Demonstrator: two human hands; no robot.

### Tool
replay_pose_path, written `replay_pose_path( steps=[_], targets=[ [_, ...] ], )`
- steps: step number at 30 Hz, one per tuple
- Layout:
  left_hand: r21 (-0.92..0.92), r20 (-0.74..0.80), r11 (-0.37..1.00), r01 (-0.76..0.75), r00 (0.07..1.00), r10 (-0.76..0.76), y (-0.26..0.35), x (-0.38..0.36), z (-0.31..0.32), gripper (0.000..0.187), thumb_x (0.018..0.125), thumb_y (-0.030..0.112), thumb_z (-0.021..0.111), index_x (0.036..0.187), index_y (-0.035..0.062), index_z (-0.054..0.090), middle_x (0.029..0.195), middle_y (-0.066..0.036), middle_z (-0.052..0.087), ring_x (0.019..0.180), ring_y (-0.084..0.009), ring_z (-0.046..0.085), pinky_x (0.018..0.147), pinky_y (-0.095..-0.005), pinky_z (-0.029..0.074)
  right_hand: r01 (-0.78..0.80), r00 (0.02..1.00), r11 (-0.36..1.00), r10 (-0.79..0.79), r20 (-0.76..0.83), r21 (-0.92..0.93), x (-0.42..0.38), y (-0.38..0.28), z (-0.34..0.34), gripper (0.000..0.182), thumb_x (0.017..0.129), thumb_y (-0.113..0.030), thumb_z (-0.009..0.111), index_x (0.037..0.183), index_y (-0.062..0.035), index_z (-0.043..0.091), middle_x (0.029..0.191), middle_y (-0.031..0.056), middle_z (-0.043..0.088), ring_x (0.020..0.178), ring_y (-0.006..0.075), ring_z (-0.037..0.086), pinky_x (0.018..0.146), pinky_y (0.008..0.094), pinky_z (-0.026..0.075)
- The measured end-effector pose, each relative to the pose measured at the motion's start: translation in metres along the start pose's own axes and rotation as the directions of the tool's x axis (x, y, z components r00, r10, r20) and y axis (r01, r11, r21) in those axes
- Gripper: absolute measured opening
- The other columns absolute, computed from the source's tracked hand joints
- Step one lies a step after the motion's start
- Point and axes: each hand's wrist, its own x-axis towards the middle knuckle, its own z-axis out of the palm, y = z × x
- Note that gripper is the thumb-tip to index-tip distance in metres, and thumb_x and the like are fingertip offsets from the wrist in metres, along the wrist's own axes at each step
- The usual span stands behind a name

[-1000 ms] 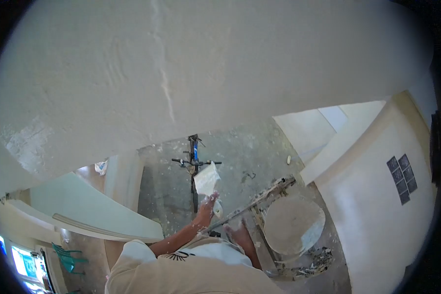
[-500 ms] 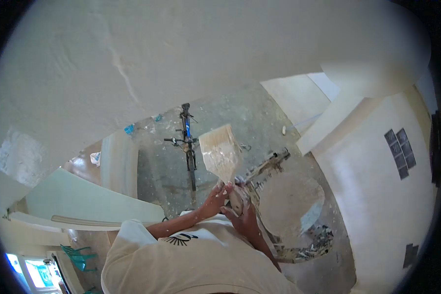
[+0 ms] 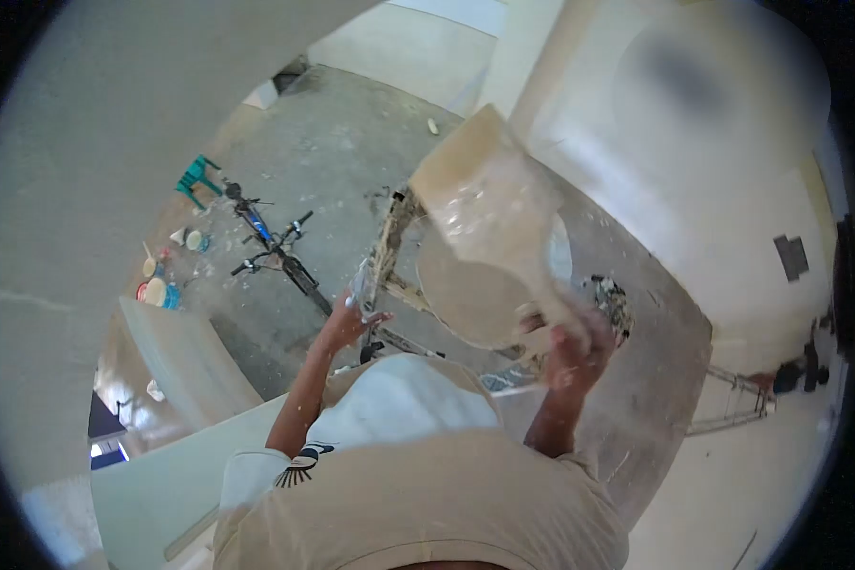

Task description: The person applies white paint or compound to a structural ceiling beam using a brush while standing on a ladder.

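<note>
My right hand (image 3: 579, 356) is closed around the handle of a wide flat brush (image 3: 494, 204), raised and tilted up to the left. Its tan end points away from me, and the middle is smeared shiny white. The brush is slightly blurred by motion. My left hand (image 3: 345, 323) is apart from the brush, thumb and fingers spread, with whitish smears on the fingers. It hovers beside a rough, plaster-spattered wooden frame (image 3: 387, 242). Under the brush lies a round, plaster-coloured surface (image 3: 465, 290), partly hidden by it.
A bicycle (image 3: 274, 242) stands on the spattered floor, left of my left hand. Beyond it are a green plastic chair (image 3: 198, 179) and several paint containers (image 3: 161, 293). A pale wall edge (image 3: 176, 351) is at left. Debris (image 3: 610, 304) lies right of the round surface. Another person (image 3: 796, 372) is near a metal ladder-like frame (image 3: 731, 399).
Both hands were together on the brush; now my left hand has let go and moved left. My right hand has carried the brush right. My view has turned too.
</note>
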Motion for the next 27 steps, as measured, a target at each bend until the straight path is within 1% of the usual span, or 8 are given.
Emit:
replay_pose_path(
  steps=[4,6,9,11,14,15,22,27],
  targets=[
    [-0.093,0.236,0.996,-0.008,0.971,0.03,-0.022,0.016,0.016,0.034,0.075,0.019,0.056,0.105,0.0055,0.046,0.095,-0.011,0.052,0.082,-0.0219,0.05,0.071,-0.0342,0.041,0.036,0.997,0.994,-0.042,-0.061,-0.105,0.018,-0.011,-0.04,0.026,0.072,-0.011,0.053,0.092,0.0073,0.052,0.078,0.016,0.057,0.059,0.0204,0.054,0.051,0.0275,0.044],
    [-0.303,0.194,0.914,0.271,0.956,-0.219,-0.049,0.012,0.039,0.037,0.071,0.011,0.057,0.105,0.0027,0.045,0.093,-0.014,0.053,0.088,-0.0267,0.05,0.077,-0.0338,0.038,0.031,0.994,0.992,-0.044,-0.102,-0.124,0.024,-0.019,-0.049,0.025,0.072,-0.011,0.053,0.091,0.0058,0.052,0.078,0.0153,0.057,0.06,0.02,0.053,0.051,0.027,0.043],
    [-0.361,0.085,0.918,0.164,0.986,-0.142,-0.069,0.008,0.056,0.034,0.07,0.01,0.054,0.102,0.0031,0.047,0.088,-0.014,0.054,0.081,-0.0267,0.051,0.07,-0.0338,0.04,-0.099,0.993,0.841,0.048,-0.109,-0.531,0.032,-0.031,-0.05,0.022,0.072,-0.009,0.052,0.089,0.0029,0.053,0.077,0.0138,0.057,0.065,0.0186,0.054,0.052,0.0269,0.042],
    [-0.35,0.043,0.93,0.115,0.993,-0.106,-0.088,0.006,0.065,0.034,0.069,0.011,0.055,0.101,0.0031,0.047,0.086,-0.014,0.055,0.078,-0.0273,0.052,0.069,-0.0341,0.04,0.294,0.937,0.643,-0.049,0.346,-0.707,0.04,-0.034,-0.042,0.019,0.071,-0.009,0.052,0.087,0.0021,0.053,0.077,0.0138,0.057,0.066,0.0177,0.055,0.053,0.0263,0.042],
    [-0.267,0.065,0.956,0.121,0.992,-0.108,-0.1,0.003,0.07,0.034,0.068,0.011,0.055,0.1,0.0028,0.048,0.085,-0.015,0.054,0.075,-0.0293,0.051,0.067,-0.0347,0.041,0.463,0.831,0.578,-0.02,0.556,-0.672,0.045,-0.032,-0.026,0.015,0.069,-0.011,0.057,0.079,-0.0004,0.057,0.074,0.0135,0.058,0.061,0.0224,0.059,0.057,0.0286,0.046],
    [-0.246,0.033,0.966,0.083,0.996,-0.077,-0.089,0.004,0.065,0.033,0.067,0.011,0.055,0.099,0.0027,0.048,0.084,-0.015,0.054,0.075,-0.0301,0.051,0.066,-0.0349,0.041,0.297,0.832,0.679,0.161,0.531,-0.671,0.047,-0.03,-0.017,0.019,0.07,-0.017,0.058,0.079,-0.0013,0.056,0.071,0.012,0.059,0.059,0.0251,0.058,0.055,0.0303,0.046],
    [-0.477,0.034,0.86,0.183,0.981,-0.19,-0.1,0.004,0.075,0.031,0.066,0.009,0.054,0.096,0.0019,0.048,0.084,-0.016,0.054,0.076,-0.0315,0.051,0.066,-0.035,0.041,0.438,0.624,0.513,0.418,0.66,-0.738,0.051,0.003,0.014,0.031,0.076,-0.032,0.052,0.084,-0.0016,0.053,0.06,0.0131,0.056,0.052,0.0264,0.055,0.049,0.0344,0.044],
    [-0.367,-0.025,0.927,0.08,0.995,-0.096,-0.074,0.006,0.06,0.031,0.066,0.01,0.054,0.095,0.0013,0.048,0.08,-0.016,0.054,0.072,-0.0302,0.051,0.064,-0.0352,0.04,-0.042,0.722,0.667,0.536,0.439,-0.744,0.061,0.027,0.007,0.029,0.078,-0.029,0.05,0.072,-0.0005,0.057,0.052,0.0116,0.051,0.045,0.0207,0.048,0.047,0.0294,0.038]
  ],
)
